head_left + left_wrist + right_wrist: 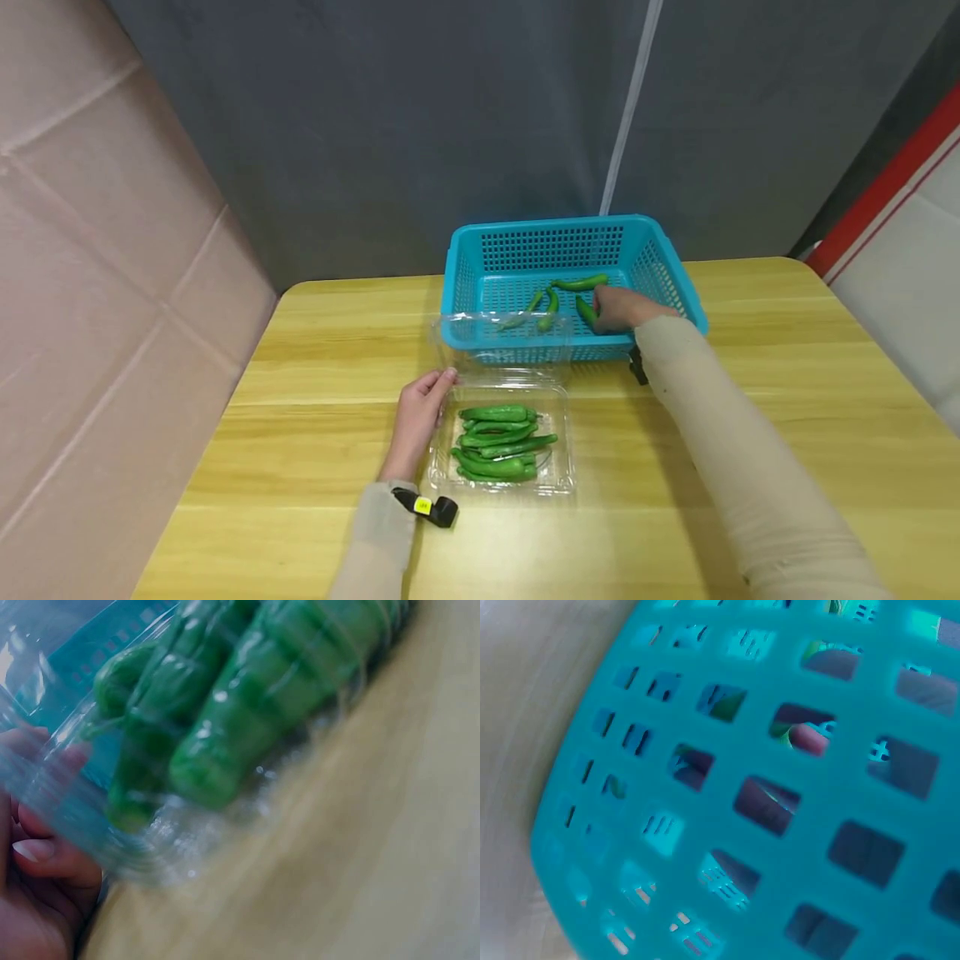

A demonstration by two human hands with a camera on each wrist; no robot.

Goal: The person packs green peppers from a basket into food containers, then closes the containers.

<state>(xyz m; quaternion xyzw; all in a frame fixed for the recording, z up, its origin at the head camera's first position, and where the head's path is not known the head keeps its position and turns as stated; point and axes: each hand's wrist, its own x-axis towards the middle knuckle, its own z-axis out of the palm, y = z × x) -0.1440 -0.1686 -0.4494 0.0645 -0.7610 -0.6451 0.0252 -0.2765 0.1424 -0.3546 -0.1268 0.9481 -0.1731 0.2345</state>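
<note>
My left hand (420,408) holds the left edge of a clear plastic clamshell box (564,467) near its hinge, thumb and fingers at the rim. Several long green peppers (498,436) lie side by side in the box's base. The raised lid (502,360) overlaps the front of a blue plastic basket (468,236) in the head view. Inside that basket, my right hand (624,310) grips a green pepper (587,312) by its near end. Loose green peppers (581,284) lie about it on the basket floor. The basket's slotted wall (727,780) hides most of this hand in the right wrist view.
The basket stands at the back of a wooden table (315,392), close to a dark grey curtain (420,125). A pale padded wall (135,250) rises on the left. A red-edged white panel (922,275) is at the right.
</note>
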